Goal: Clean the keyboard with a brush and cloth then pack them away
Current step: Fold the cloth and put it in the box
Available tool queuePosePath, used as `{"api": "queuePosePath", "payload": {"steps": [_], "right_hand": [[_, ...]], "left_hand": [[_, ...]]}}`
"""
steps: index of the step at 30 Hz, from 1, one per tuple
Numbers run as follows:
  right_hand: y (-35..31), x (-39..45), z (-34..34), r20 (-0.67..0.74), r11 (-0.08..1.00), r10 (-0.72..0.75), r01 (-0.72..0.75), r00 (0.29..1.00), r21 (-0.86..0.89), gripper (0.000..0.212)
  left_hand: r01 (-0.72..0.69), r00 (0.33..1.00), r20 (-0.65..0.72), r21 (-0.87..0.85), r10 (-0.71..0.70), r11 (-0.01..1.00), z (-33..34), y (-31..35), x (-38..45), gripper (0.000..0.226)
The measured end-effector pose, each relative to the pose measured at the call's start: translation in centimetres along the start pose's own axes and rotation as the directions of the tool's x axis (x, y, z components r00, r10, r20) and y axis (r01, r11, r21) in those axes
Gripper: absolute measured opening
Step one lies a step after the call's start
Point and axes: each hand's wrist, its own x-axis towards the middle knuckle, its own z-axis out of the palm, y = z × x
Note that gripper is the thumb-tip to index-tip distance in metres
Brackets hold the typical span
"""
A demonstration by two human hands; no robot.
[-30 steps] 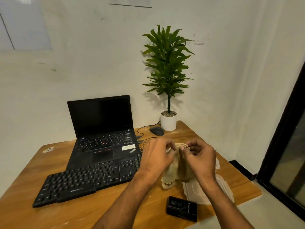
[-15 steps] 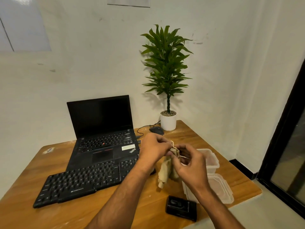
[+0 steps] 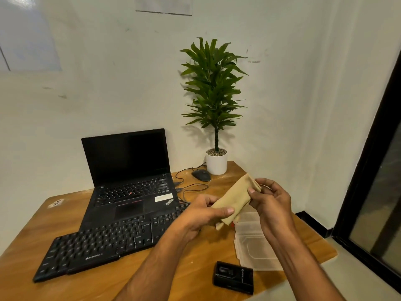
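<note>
Above wooden table [image 3: 65, 218], folded cloth [image 3: 235, 197] between both hands' fingers [image 3: 225, 211]

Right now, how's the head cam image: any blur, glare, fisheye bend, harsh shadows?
Head view: sharp on the cloth and both hands, left hand, right hand. Wide-angle bend curves the door frame at the right edge. The plant throws a soft shadow on the wall. The laptop screen is dark, without glare.

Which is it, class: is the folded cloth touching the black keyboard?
Apart. The head view shows the cloth lifted above the table, pinched between the left hand and right hand, beside the keyboard.
</note>
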Motion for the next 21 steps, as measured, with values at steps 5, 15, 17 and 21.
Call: {"api": "queuePosePath", "payload": {"steps": [5,15,17,21], "right_hand": [[-0.8,2.5,-2.7,-0.091,0.985,0.05,-0.064,0.995,-0.16,0.035],[-0.1,6.5,-7.0,-0.079,0.366,-0.295,0.036,0.952,-0.93,0.018],[0.2,7.1,-7.4,-0.038,0.262,-0.287,0.04,0.957,-0.964,0.018],[0.6,7.5,-7.5,0.054,0.133,-0.217,0.084,0.975,-0.988,0.018]], "left_hand": [[0.051,0.993,-0.099,-0.153,-0.066,0.987,0.8,0.8,1.1,0.038],[0.045,0.885,-0.434,0.44,0.168,0.897,5.1,0.4,7.7,0.021],[0.066,0.877,-0.433,0.537,0.208,0.841,6.1,0.0,8.3,0.025],[0.093,0.871,-0.417,0.66,0.261,0.746,7.4,-0.8,9.1,0.021]]}}
